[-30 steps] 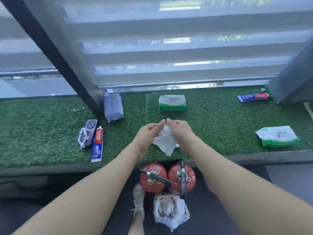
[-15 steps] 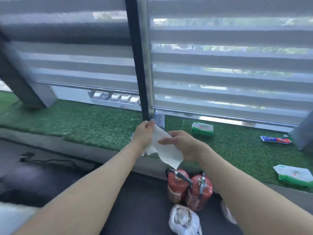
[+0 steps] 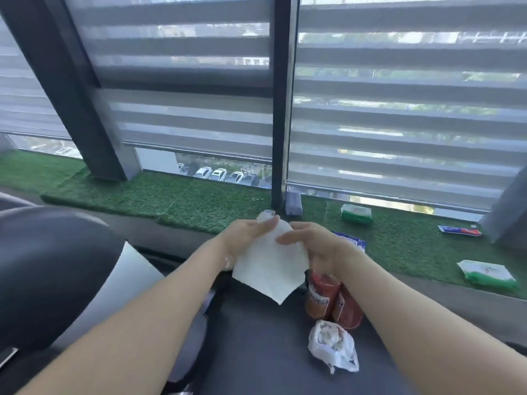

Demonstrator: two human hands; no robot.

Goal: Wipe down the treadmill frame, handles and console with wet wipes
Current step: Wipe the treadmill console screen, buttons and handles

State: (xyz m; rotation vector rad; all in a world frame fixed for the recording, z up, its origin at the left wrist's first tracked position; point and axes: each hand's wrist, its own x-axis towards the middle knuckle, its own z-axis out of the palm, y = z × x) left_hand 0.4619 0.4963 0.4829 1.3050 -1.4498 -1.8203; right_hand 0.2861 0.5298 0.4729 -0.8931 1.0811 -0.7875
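A white wet wipe [image 3: 269, 269] hangs unfolded between my two hands at the centre of the view. My left hand [image 3: 248, 238] pinches its upper left edge and my right hand [image 3: 310, 240] pinches its upper right edge. A dark rounded part of the treadmill [image 3: 48, 269] fills the lower left, with a pale panel [image 3: 125, 283] beside it; neither hand touches it. Two green-and-white wipe packs lie on the turf ledge, one [image 3: 356, 213] at the back and one [image 3: 489, 273] at the right.
A green turf ledge [image 3: 171, 201] runs under the window with blinds. On it lie a grey pack [image 3: 293, 203], a toothpaste tube [image 3: 459, 230] and a blue tube [image 3: 350, 240]. Two red fire extinguishers [image 3: 330, 300] and a crumpled white bag [image 3: 333, 344] sit on the dark floor.
My view has swung left, bringing the treadmill into the lower left. The wipe has opened out from a crumpled wad into a flat sheet between my hands.
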